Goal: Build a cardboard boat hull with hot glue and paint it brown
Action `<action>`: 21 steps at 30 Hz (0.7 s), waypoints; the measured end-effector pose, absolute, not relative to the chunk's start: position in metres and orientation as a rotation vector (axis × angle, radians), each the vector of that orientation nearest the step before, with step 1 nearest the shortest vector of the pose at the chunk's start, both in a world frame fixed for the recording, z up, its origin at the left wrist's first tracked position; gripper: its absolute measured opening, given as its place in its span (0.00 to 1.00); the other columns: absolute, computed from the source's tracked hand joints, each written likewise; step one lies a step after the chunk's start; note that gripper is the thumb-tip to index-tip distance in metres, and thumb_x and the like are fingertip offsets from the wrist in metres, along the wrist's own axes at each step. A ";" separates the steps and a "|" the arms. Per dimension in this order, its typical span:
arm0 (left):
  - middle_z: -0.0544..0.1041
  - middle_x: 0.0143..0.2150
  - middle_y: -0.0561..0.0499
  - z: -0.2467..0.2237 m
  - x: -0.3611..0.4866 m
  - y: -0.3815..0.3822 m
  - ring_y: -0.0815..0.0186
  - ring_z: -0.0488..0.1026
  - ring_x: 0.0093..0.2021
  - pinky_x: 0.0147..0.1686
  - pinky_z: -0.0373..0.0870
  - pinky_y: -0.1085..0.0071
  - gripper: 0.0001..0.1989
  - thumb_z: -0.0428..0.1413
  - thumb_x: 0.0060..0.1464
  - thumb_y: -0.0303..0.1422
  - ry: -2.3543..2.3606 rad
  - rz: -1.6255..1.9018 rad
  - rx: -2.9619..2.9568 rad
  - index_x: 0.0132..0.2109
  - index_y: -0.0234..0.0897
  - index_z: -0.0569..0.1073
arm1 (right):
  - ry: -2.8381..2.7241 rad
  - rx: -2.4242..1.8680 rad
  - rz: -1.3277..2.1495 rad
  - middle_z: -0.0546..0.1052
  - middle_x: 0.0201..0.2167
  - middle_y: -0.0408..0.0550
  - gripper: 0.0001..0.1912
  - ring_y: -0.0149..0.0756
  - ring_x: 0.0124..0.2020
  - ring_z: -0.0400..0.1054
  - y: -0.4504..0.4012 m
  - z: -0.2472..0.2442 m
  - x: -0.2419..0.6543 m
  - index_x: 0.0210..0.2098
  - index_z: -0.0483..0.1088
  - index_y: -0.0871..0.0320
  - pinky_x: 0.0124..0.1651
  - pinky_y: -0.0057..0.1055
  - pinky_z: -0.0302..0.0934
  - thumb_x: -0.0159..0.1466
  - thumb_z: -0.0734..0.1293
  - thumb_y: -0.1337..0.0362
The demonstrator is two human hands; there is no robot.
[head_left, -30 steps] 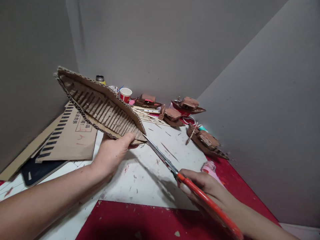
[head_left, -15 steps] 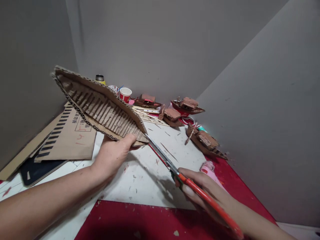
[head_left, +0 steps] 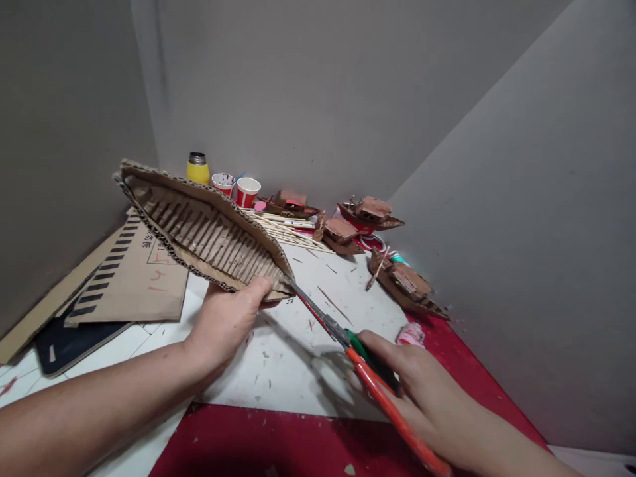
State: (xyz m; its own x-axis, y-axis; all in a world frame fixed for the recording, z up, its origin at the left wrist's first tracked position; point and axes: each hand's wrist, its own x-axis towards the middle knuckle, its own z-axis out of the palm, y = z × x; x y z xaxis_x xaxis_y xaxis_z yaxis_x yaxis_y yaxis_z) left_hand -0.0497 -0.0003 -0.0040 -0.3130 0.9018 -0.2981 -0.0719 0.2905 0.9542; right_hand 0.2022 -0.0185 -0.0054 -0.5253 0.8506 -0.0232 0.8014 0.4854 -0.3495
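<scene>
Left grip (head_left: 226,324) pinched the cardboard hull (head_left: 213,238); right grip (head_left: 417,377) curled around the scissors (head_left: 365,375), blades at the hull's end. Neat cutting seemed to need steady support, thumb clear.

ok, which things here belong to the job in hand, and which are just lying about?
In use:
cardboard hull, left hand
red-handled tool, right hand

Seemingly just lying about:
brown model boats
thin sticks
paper cups
yellow bottle
flat cardboard
</scene>
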 end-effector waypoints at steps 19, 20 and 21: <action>0.82 0.40 0.42 -0.013 -0.047 0.005 0.54 0.77 0.44 0.53 0.68 0.60 0.14 0.62 0.45 0.41 1.497 1.351 0.712 0.32 0.33 0.81 | -2.782 -1.302 -0.187 0.68 0.14 0.43 0.18 0.38 0.15 0.62 -0.014 -0.005 0.208 0.34 0.65 0.57 0.22 0.31 0.49 0.70 0.51 0.53; 0.82 0.40 0.42 -0.012 -0.047 0.004 0.54 0.77 0.44 0.53 0.68 0.59 0.14 0.62 0.45 0.41 1.490 1.347 0.710 0.32 0.33 0.81 | -2.788 -1.308 -0.142 0.68 0.15 0.43 0.18 0.38 0.15 0.61 -0.014 -0.004 0.208 0.34 0.65 0.57 0.22 0.31 0.49 0.70 0.51 0.54; 0.82 0.39 0.42 -0.011 -0.048 0.004 0.54 0.77 0.45 0.54 0.67 0.59 0.14 0.62 0.46 0.41 1.493 1.337 0.713 0.32 0.33 0.81 | -2.793 -1.318 -0.096 0.68 0.15 0.42 0.18 0.37 0.14 0.61 -0.015 -0.003 0.207 0.34 0.64 0.57 0.22 0.31 0.49 0.70 0.51 0.54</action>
State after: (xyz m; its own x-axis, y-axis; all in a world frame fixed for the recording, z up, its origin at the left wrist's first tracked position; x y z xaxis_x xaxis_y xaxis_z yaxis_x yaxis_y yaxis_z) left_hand -0.0477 0.0040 -0.0113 -0.3561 0.8934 -0.2740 -0.1743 0.2246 0.9587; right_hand 0.2072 -0.0147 -0.0026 -0.6349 0.7692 0.0730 0.7724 0.6343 0.0341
